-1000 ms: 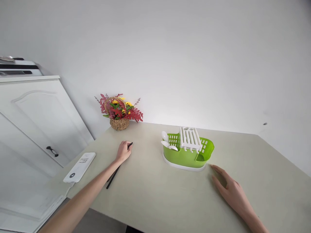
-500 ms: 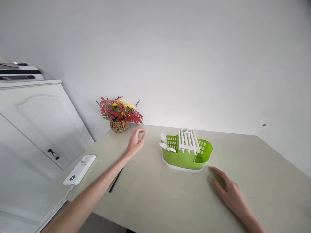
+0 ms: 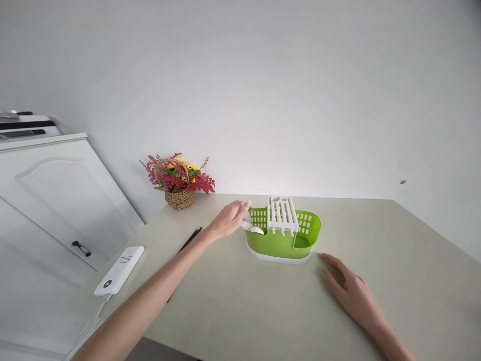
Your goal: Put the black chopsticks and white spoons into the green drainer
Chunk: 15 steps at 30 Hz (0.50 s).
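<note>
My left hand point(image 3: 230, 218) is at the left end of a green cutlery basket point(image 3: 276, 244), its fingers closed on the top of a white spoon point(image 3: 247, 217) and partly hiding it. Other white spoons point(image 3: 256, 230) lean out of the same end of the basket. A white slotted rack point(image 3: 282, 213) with small hooks sits across the basket's middle, and a white base is beneath it. My right hand point(image 3: 351, 288) lies on the table just right of the basket, thumb and fingers apart, holding nothing.
Black chopsticks point(image 3: 192, 237) lie partly hidden under my left forearm. A wicker basket of flowers point(image 3: 180, 198) stands by the wall. A white power bank point(image 3: 119, 271) with a cable lies on the table's left side. A white cabinet point(image 3: 56, 200) is at the left.
My left hand has moved right, from beside the basket to the spoons, and its fingers have closed. My right hand has stayed nearly in place. The view has shifted slightly.
</note>
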Each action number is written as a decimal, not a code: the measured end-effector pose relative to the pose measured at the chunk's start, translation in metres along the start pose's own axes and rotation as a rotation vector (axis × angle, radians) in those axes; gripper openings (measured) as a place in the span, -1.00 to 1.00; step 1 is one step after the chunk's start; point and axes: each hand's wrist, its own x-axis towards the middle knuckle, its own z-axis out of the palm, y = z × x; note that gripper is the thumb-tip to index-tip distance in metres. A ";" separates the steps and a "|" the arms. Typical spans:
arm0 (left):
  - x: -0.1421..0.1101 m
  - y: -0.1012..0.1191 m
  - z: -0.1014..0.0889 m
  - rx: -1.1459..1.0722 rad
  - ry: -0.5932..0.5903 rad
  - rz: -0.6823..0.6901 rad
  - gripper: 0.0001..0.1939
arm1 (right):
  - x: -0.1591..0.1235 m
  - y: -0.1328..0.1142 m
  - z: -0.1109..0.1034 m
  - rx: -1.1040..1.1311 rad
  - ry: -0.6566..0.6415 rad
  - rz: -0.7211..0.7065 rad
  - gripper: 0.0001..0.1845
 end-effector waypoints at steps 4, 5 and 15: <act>-0.010 0.001 0.002 0.004 0.055 0.032 -0.48 | 0.001 -0.002 -0.002 0.009 0.016 -0.033 -0.49; -0.011 0.001 0.005 -0.004 0.073 0.046 -0.51 | 0.001 -0.003 -0.002 0.011 0.018 -0.038 -0.49; -0.017 0.010 0.014 0.133 -0.002 0.312 -0.66 | -0.001 -0.009 -0.006 0.043 -0.005 0.010 -0.47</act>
